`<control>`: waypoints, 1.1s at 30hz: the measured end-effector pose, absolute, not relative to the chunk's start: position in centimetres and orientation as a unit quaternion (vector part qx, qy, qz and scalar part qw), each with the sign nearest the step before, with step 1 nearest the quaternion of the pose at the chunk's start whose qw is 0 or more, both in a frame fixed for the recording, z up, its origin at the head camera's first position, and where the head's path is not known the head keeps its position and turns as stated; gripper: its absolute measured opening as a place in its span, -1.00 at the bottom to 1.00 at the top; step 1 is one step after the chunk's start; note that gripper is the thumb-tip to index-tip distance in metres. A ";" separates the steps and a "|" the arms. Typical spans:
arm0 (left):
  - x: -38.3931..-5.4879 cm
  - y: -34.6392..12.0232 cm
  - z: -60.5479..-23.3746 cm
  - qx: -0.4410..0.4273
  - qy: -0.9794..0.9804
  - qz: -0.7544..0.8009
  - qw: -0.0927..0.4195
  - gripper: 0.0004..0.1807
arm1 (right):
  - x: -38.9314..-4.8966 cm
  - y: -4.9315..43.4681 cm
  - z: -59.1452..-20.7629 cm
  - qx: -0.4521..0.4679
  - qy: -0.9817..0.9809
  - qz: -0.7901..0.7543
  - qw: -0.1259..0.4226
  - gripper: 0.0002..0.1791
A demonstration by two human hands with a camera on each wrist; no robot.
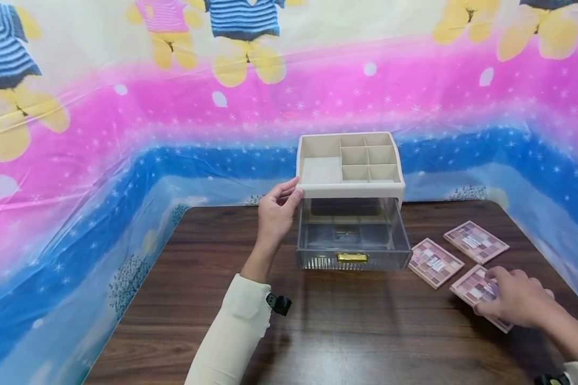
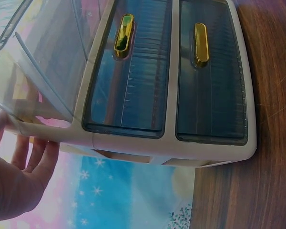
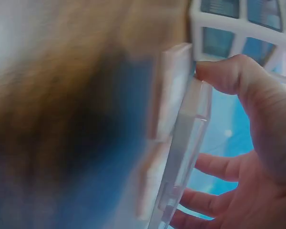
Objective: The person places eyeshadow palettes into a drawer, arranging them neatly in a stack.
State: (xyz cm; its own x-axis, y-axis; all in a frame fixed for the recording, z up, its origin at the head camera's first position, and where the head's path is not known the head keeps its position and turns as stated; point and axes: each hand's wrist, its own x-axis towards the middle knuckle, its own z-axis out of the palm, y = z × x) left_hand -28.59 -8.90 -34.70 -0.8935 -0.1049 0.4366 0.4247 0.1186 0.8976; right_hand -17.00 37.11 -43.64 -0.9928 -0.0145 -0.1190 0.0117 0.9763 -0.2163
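A cream drawer organizer (image 1: 351,191) stands at the back of the table, its clear top drawer (image 1: 354,260) pulled out. My left hand (image 1: 278,206) holds the organizer's upper left side, thumb toward the front, fingers along the side wall. In the left wrist view, two lower drawers (image 2: 133,86) with gold handles are closed under the pulled-out one. On the right, my right hand (image 1: 522,297) grips an eyeshadow palette (image 1: 474,286) by its edges, thumb on one side and fingers on the other. Two similar palettes lie close by, one nearer the drawer (image 1: 435,263), one farther back (image 1: 477,242).
The organizer's top has one large compartment (image 1: 321,170) and several small ones (image 1: 380,155). The dark wooden table (image 1: 197,299) reaches back to a patterned cloth (image 1: 212,171) hanging behind and around it. The pulled-out drawer overhangs the table in front.
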 end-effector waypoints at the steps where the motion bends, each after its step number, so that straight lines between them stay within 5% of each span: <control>1: -28.6 -8.9 -34.7 -0.111 -0.720 -0.655 0.202 -0.66 | -17.0 36.8 -43.2 -0.003 0.993 -0.107 0.047 0.04; 13: -28.5 -9.0 -34.5 -0.112 -0.724 -0.649 0.203 -0.65 | -17.4 32.0 -34.2 -0.137 0.977 -0.144 -0.079 0.00; 22: -28.5 -9.0 -34.6 -0.114 -0.728 -0.646 0.199 -0.65 | -17.7 27.1 -29.1 -0.214 0.959 -0.161 -0.097 -0.05; 33: -28.5 -9.0 -34.5 -0.118 -0.725 -0.649 0.199 -0.65 | -18.9 21.0 -26.0 -0.280 0.946 -0.154 -0.054 -0.16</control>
